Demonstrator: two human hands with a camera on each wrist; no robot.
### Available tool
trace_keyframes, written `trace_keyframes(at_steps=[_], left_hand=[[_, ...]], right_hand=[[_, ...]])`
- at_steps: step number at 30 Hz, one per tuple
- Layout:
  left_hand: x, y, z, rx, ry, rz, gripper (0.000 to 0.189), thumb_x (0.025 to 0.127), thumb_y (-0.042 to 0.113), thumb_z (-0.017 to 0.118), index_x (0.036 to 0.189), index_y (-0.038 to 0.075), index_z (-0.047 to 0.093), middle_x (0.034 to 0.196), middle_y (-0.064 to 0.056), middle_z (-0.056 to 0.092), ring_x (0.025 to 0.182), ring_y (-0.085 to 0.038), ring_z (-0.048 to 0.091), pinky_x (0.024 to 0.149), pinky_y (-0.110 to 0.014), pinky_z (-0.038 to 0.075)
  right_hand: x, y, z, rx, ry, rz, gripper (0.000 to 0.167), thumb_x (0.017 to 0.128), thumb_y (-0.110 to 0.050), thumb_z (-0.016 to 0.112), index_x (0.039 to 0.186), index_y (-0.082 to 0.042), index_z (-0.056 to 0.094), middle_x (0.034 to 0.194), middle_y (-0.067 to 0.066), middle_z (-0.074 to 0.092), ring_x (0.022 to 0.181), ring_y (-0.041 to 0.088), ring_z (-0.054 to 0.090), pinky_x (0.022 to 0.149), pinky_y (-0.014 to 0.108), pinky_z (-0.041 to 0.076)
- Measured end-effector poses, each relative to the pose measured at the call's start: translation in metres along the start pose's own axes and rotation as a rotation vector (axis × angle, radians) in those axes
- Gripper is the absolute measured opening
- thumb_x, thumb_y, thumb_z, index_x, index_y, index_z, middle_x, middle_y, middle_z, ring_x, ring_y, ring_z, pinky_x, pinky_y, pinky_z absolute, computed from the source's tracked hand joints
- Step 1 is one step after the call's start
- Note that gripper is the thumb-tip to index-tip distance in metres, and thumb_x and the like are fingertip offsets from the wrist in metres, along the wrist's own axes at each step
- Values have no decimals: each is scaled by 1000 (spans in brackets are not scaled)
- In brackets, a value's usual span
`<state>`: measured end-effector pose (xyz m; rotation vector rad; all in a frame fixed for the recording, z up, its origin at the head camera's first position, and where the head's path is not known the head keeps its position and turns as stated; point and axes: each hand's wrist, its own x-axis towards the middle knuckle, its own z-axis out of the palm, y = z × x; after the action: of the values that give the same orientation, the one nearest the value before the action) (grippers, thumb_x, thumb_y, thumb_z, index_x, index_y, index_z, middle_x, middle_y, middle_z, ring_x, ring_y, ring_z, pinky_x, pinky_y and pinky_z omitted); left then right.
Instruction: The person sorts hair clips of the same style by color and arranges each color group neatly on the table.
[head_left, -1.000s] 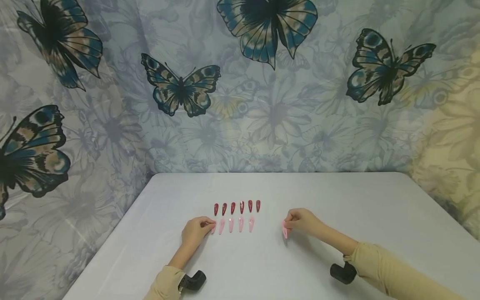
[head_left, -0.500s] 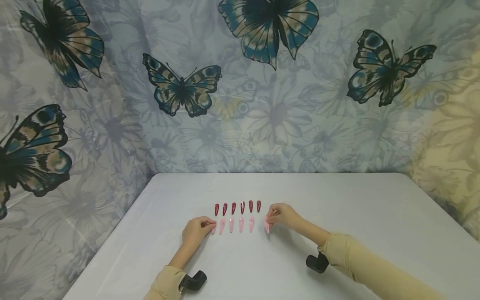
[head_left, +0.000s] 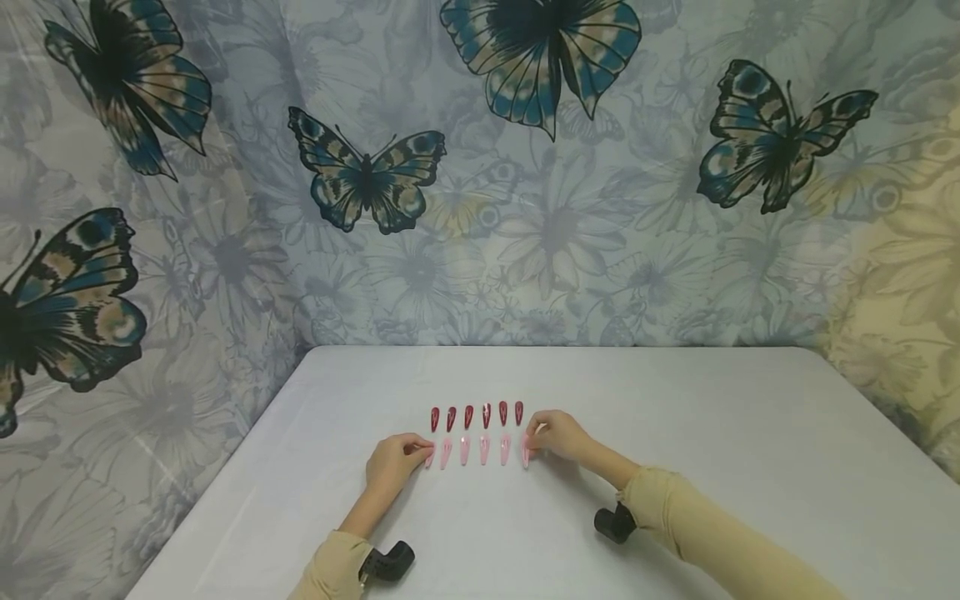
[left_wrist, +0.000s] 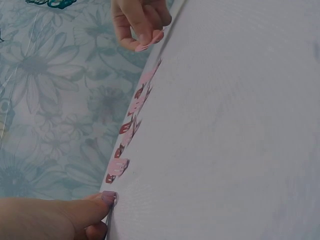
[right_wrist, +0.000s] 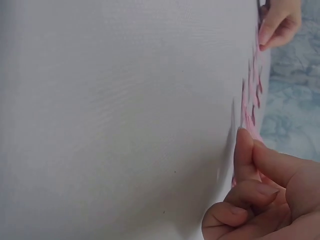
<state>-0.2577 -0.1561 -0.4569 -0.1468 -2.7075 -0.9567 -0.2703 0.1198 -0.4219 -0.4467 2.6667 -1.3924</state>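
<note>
Pink snap hair clips lie in a row on the white table, below a row of dark red snap hair clips (head_left: 468, 417). In the head view my left hand (head_left: 393, 462) is at the row's left end, its thumb and finger pinching the leftmost pink hair clip (head_left: 430, 457). My right hand (head_left: 562, 435) pinches another pink hair clip (head_left: 526, 452) at the row's right end, pointed end upward. In the left wrist view this clip (left_wrist: 151, 41) shows between the right fingertips, seemingly just above the table. The right wrist view shows the right hand (right_wrist: 265, 185) with thumb and forefinger together.
The white table (head_left: 675, 392) reaches back to a cloth backdrop (head_left: 555, 250) printed with butterflies and flowers. A black wrist camera mount (head_left: 388, 562) sits by the left sleeve, and another mount (head_left: 615, 522) by the right sleeve.
My right hand has moved left with its pink hair clip, from well right of the row to the row's right end. The left hand has stayed at the leftmost pink clip.
</note>
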Motion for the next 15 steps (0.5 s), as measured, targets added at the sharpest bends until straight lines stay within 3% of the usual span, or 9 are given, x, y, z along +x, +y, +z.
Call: trace_keyframes(at_steps=[10,15], left_hand=[[0,-2,1,-8,-1,2,5,74,21,72,77,17,71,66,7,56,58,-9,42,52,-27,33],[1,-1,0,-9,2,8,6,74,22,72,77,17,71,65,7,56,58,-9,42,52,-27,33]], right_hand=[[7,-1,11,-139,62,-32,15,76,-3,68,68,-6,55,59,-2,51,50,10,45,47,26,37],[8,-1,16,-159,96,3,15,75,-5,69,68,-7,56,62,-2,49,56,12,44,50,26,38]])
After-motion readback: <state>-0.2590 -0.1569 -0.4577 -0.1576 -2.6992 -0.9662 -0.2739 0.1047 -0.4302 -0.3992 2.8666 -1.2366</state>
